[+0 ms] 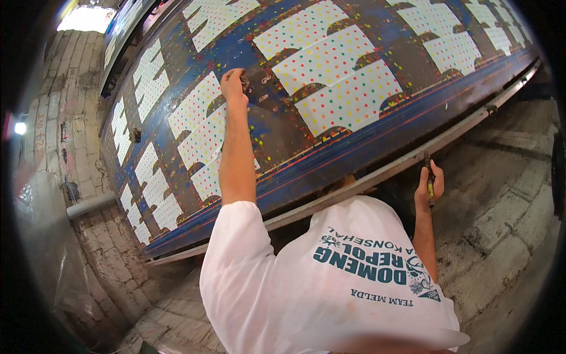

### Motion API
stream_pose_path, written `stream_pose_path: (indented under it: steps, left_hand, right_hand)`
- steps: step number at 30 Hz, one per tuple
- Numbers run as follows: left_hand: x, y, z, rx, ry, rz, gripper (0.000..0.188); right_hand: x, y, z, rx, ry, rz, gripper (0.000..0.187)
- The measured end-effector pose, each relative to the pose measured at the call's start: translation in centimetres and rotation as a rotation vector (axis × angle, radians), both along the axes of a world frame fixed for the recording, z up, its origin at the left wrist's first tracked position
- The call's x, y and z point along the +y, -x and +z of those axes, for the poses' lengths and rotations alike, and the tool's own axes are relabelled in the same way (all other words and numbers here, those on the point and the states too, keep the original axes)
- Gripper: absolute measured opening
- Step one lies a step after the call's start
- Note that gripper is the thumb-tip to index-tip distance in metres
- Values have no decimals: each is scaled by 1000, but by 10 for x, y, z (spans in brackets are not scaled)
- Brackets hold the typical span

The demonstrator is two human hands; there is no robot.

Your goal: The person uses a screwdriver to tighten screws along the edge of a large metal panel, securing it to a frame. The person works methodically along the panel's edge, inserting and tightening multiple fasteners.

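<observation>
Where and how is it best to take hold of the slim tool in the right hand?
Probably pinch the dark upper end of the slim tool, coming from the picture's upper left. The tool is narrow and stands nearly upright in the picture, and this end sticks out above the right hand, so it seems the easiest part to reach.

Lettering was printed in dark green capitals across the front of the white short-sleeved fabric T-shirt, and it appeared inverted in the head view. Two large bold lines occupied the middle; a smaller, slimmer line lay toward the hem, and another small line toward the neck. Faint reddish marks, resembling written characters, stood on the grey block wall, too blurred to read with certainty.
</observation>
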State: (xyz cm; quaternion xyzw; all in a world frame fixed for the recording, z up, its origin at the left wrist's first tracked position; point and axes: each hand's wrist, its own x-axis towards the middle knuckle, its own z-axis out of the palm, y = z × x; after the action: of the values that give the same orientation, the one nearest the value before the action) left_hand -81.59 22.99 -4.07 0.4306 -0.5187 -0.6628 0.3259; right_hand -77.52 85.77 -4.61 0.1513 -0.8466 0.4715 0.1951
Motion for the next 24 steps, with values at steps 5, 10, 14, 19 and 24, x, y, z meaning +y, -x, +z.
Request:
stream_pose_path:
  steps: [5,10,14,19,24]
  left_hand:
    - [-92,64,-2,-368,457,-85,27]
    - [-149,117,-9,-815,606,-221,44]
    - [-171,136,-25,-1171,704,-366,56]
    - [-178,126,-35,-815,673,-217,67]
    - [-178,98,-21,-120,272,-29,52]
  right_hand:
    - [-29,9,11,-22,-64,72,23]
    - [-49,10,16,-55,-72,121,22]
    - [-54,5,18,-83,-127,129,22]
    - [-56,-1,18,-132,-126,154,22]
    - [-59,2,21,-120,-113,190,23]
